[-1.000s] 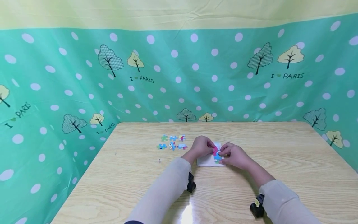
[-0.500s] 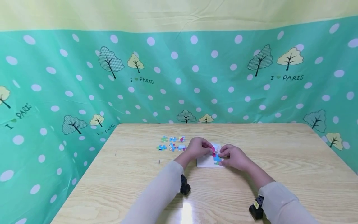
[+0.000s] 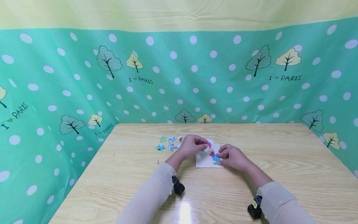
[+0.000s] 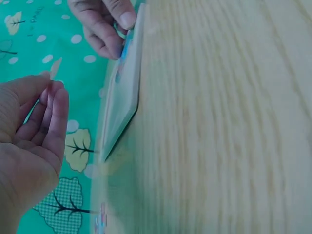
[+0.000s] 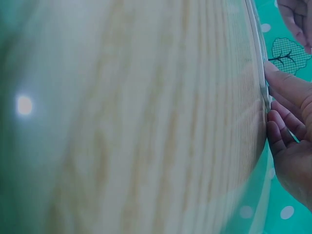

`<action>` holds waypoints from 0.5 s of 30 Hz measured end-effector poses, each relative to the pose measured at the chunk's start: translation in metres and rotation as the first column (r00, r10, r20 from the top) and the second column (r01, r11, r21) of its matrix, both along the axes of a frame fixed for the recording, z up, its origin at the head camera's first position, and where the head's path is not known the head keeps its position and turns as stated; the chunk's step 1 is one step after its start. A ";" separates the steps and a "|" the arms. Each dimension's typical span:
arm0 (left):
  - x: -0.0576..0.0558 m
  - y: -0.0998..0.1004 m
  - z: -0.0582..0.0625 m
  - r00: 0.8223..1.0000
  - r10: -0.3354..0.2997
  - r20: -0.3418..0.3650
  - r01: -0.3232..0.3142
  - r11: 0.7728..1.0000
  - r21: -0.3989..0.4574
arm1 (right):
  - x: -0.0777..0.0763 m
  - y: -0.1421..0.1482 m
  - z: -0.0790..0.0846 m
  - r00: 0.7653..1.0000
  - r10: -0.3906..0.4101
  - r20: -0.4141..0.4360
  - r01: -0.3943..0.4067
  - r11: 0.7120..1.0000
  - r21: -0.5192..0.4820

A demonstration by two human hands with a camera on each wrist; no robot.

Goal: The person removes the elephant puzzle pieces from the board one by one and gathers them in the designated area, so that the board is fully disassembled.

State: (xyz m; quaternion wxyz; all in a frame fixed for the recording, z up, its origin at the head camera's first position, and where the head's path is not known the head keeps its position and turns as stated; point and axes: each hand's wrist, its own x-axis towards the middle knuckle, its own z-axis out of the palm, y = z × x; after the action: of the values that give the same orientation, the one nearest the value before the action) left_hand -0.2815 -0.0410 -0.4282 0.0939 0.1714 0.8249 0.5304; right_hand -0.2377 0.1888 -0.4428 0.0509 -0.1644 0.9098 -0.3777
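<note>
A white puzzle board point(image 3: 203, 161) lies flat on the wooden table point(image 3: 279, 161), with a few blue and red pieces point(image 3: 214, 157) fitted at its right side. My left hand point(image 3: 206, 144) pinches a pink puzzle piece point(image 3: 209, 144) just above the board's far edge. The left wrist view shows that piece point(image 4: 55, 68) edge-on between thumb and fingers point(image 4: 53, 105). My right hand point(image 3: 219, 154) grips the board's right edge beside the fitted pieces. In the right wrist view its fingers point(image 5: 282, 122) curl against the board's rim point(image 5: 261, 63).
Several loose puzzle pieces point(image 3: 167, 143) lie in two short rows left of the board. A green dotted curtain point(image 3: 179, 77) walls the table on the far side and both flanks. Bare wood stretches to the right and towards me.
My left hand has lifted the pink piece off the fitted pieces and drawn it up and to the left. The right hand has stayed on the board.
</note>
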 end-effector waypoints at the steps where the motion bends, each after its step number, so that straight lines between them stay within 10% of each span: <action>1: 0.000 -0.002 0.000 1.000 0.001 0.009 -0.001 1.000 0.012 | 0.000 0.000 0.000 1.000 -0.007 0.004 0.007 1.000 -0.001; 15: 0.004 -0.031 0.000 0.994 0.065 0.090 -0.078 0.985 0.152 | 0.001 -0.001 0.000 1.000 -0.014 -0.001 0.014 1.000 -0.003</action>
State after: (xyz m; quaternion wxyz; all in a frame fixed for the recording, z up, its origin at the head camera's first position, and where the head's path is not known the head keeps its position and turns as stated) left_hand -0.2774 -0.0725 -0.4283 0.0958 0.1258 0.7821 0.6028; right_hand -0.2367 0.1874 -0.4423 0.0476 -0.1582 0.9104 -0.3793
